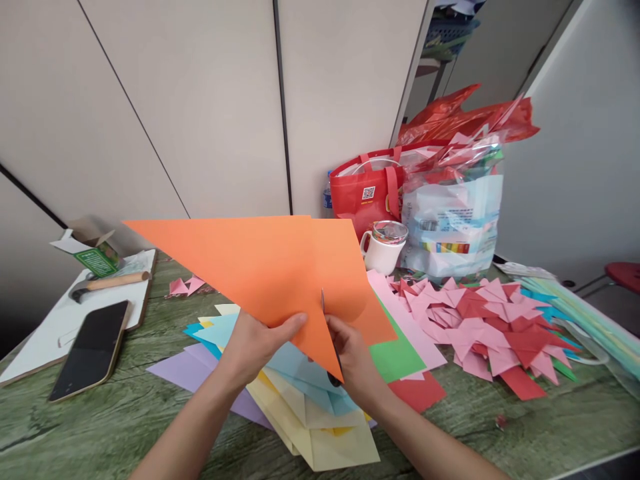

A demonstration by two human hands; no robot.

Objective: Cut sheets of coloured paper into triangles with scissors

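My left fingers (pixel 295 324) pinch the orange paper (pixel 270 267); just beside them, my right fingers (pixel 341 328) curl round the scissors (pixel 323 303), blade pointing away from me.

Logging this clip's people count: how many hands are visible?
2: the left hand pinches the orange paper along its lower edge; the right hand holds the scissors at the paper. No others show.
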